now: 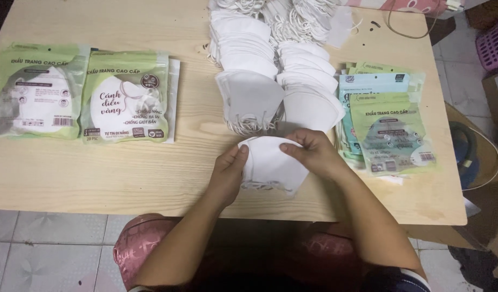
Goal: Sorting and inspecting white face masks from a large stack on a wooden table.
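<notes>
Two filled green mask packets (84, 94) lay at far left; two rows of loose white masks (279, 75) ran centre-far; one stack of empty green pouches (387, 127) sat right. Left hand (227, 176) and right hand (314, 154) each pinched the small stack of folded white masks (270, 165) near the table's near edge, ear loops trailing below.

Folded masks (270, 165) held between both hands: plain white, no pattern. 2 rows of stacked masks (276, 81): white, with white ear loops. 2 filled packets (124, 97) at left: light green with white centre panels. Pile of empty pouches (392, 130) at right: green and pale blue. Table (97, 173): light wood grain. Floor tiles (43, 249): pale grey. Seat cushion (146, 243): pink, patterned.
</notes>
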